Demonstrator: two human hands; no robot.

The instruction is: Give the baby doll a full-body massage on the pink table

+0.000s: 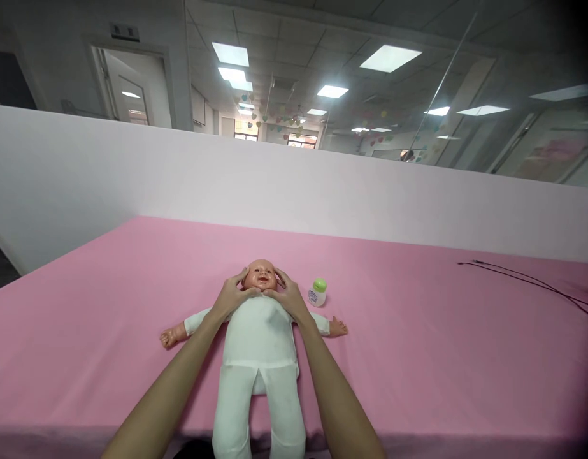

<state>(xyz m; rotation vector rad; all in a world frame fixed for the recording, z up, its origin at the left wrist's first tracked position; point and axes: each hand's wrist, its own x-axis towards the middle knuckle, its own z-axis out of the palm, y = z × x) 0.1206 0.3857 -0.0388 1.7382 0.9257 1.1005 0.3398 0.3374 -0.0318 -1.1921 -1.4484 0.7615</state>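
The left hand [230,296] and right hand [290,296] cupped the two sides of a baby doll's head [261,274]. Their fingers [238,279] lay curved and slightly spread along the cheeks and jaw, an even, light-looking hold with neither side pressing visibly harder. The head stayed centred between them. The doll [258,338] lay on its back in a white suit, arms out, on a pink sheet [418,363]. A small bottle [317,293] with a green cap stood just beyond the right hand, and a black cable [527,285] lay well off to the right.
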